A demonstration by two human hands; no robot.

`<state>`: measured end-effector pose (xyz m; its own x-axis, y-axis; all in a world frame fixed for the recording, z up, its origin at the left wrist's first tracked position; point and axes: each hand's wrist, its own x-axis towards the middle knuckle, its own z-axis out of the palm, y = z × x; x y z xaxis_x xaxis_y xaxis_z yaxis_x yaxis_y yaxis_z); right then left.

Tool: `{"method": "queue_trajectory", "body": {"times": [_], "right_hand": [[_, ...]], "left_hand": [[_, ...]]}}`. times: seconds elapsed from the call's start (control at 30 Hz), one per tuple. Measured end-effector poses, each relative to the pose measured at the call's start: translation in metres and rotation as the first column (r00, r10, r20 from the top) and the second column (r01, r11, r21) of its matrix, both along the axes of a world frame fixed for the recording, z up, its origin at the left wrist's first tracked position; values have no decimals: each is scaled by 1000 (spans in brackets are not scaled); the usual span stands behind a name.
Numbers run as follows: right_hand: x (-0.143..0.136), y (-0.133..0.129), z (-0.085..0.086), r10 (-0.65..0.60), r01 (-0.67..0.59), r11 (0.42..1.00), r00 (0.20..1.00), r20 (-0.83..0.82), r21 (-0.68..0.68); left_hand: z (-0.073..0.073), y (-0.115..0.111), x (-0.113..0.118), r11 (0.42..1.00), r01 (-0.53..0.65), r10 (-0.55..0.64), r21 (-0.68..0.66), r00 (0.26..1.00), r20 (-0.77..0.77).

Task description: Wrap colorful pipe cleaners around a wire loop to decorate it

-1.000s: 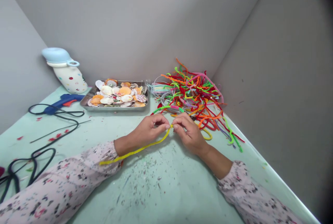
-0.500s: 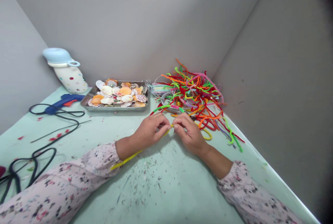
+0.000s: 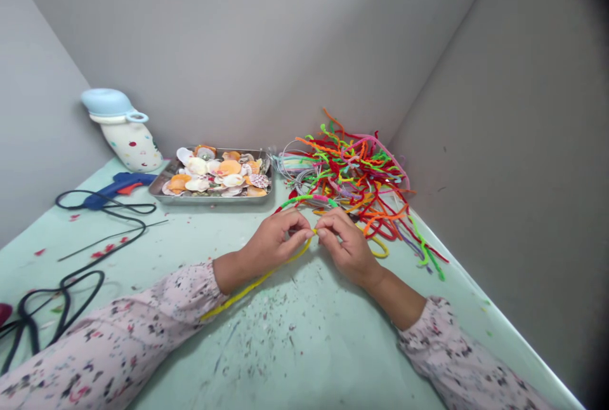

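Note:
A yellow pipe cleaner (image 3: 257, 283) is pinched between my two hands, its long tail running down under my left wrist beside the sleeve. My left hand (image 3: 273, 240) has thumb and forefinger closed on it. Facing it, fingertips nearly touching, my right hand (image 3: 347, 245) pinches at the same spot. Behind the hands arches a ring (image 3: 304, 198) wrapped in red, green and pink; its lower part is hidden by my fingers. How the yellow strand meets the ring is too small to tell.
A metal tray (image 3: 214, 199) of seashells stands at the back, right of a white bottle (image 3: 133, 143). A blue glue gun (image 3: 111, 189) and black cord (image 3: 99, 264) lie left. Tangled pipe cleaners (image 3: 361, 169) fill the back right. Grey panels (image 3: 238, 48) enclose the table.
The yellow tail has swung down, away from my left wrist, and more of it shows below the hand. Both hands keep nearly the same place and pinch.

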<state>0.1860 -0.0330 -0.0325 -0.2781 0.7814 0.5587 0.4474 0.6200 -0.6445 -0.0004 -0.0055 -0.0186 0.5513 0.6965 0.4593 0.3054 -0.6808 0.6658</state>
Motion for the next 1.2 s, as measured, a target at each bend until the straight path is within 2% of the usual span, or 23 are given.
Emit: {"method": "queue_trajectory", "body": {"times": [0.33, 0.6, 1.07, 1.2], "right_hand": [[0, 1, 1, -5, 5, 1000, 1000, 6, -13], [1, 1, 0, -10, 10, 1000, 1000, -25, 4], [-1, 1, 1, -2, 2, 1000, 1000, -13, -25], [-1, 1, 0, -4, 4, 999, 1000, -25, -34]], "left_hand": [[-2, 0, 3, 980, -56, 72, 189, 994, -79], [0, -1, 0, 992, -8, 13, 128, 999, -45], [-2, -2, 1, 954, -45, 67, 295, 996, -66], [-3, -2, 2, 954, -51, 74, 295, 995, -68]]}}
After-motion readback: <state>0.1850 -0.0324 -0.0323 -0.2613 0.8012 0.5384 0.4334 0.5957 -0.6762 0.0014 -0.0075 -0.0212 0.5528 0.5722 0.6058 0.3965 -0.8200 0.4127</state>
